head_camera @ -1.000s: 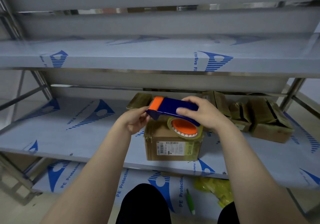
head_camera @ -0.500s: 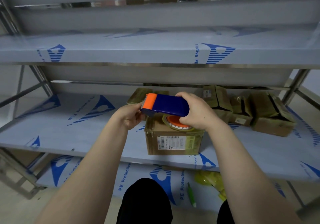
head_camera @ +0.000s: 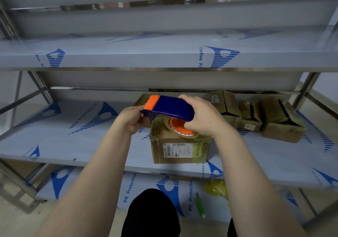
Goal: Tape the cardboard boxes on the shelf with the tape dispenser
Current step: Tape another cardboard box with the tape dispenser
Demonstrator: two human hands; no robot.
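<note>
A blue tape dispenser (head_camera: 170, 107) with an orange tip and an orange-cored tape roll hangs just above a labelled cardboard box (head_camera: 180, 149) on the middle shelf (head_camera: 82, 141). My right hand (head_camera: 203, 116) grips the dispenser's rear end and the roll. My left hand (head_camera: 132, 117) pinches at the front end under the orange tip, seemingly on the tape end; what it pinches is hard to see. More cardboard boxes (head_camera: 281, 121) stand at the back right of the same shelf, one partly hidden behind the dispenser.
The shelves are metal, covered in blue-printed protective film. An upper shelf (head_camera: 146, 55) overhangs the work area. On the lower shelf lie a green pen-like object (head_camera: 200, 207) and a yellow-green crumpled thing (head_camera: 215, 188). My dark-clothed legs (head_camera: 151, 214) are below.
The dispenser has turned, its orange tip rising and moving back, its body flatter over the box. Both hands stay on it.
</note>
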